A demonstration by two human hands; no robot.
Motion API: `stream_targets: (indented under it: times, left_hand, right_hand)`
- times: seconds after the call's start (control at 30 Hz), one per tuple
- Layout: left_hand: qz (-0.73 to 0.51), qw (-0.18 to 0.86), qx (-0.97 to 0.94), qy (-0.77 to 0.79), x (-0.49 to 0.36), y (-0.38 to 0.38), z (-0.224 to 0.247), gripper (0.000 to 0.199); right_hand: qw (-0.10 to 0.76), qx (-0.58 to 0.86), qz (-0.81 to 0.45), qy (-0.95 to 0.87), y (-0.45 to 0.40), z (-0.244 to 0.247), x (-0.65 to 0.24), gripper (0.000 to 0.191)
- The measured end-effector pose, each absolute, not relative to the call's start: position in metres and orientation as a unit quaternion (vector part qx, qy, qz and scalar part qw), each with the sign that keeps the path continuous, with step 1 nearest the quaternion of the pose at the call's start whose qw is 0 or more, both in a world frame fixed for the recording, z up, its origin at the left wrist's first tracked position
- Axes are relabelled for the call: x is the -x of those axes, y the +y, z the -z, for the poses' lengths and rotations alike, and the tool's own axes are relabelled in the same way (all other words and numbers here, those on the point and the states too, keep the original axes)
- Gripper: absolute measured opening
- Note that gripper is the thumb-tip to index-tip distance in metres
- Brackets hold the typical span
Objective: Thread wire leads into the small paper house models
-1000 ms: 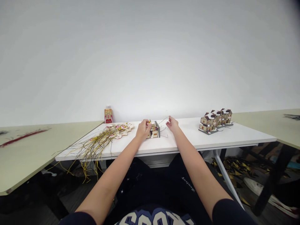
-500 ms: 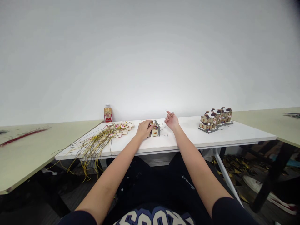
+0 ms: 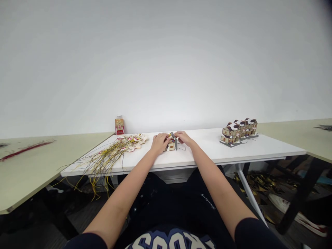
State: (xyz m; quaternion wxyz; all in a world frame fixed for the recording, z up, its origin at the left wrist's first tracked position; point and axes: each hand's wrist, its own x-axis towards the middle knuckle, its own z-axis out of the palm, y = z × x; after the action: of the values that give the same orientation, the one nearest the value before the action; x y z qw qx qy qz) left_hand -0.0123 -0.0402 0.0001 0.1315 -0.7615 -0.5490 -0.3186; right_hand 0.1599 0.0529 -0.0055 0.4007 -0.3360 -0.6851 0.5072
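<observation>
A small model house lies tipped on its side on the white table, its grey base standing upright and facing right. My left hand is wrapped over the house from the left and grips it. My right hand is at the base's right face, its fingers pinched together close to the top of the base. What those fingers hold is too small to make out. A few thin dark wires stick out from the base below my right hand.
Several finished-looking model houses stand in a row at the right of the white table. A spread bundle of yellow and black wires with pale tags hangs over the front left edge. A gold-red bottle stands behind it. Side tables adjoin both ends.
My right hand has moved left and slightly down, from holding a thin wire-like piece in the air to touching the base of the model house. My left hand stays on the house.
</observation>
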Motion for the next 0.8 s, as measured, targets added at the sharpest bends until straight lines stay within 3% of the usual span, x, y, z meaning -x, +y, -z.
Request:
stream_targets:
  times: [0.3,0.8]
  left_hand:
    - [0.329,0.129,0.762,-0.543,0.012,-0.0386,0.0007,0.03]
    - [0.346,0.101,0.748,-0.557,0.0092,-0.0389,-0.002,0.031]
  right_hand:
    - [0.307,0.367,-0.539,-0.693,0.0435,0.0023,-0.1568,0.017]
    - [0.285,0.365,-0.49,-0.739,0.0443,0.0066,-0.159,0.004]
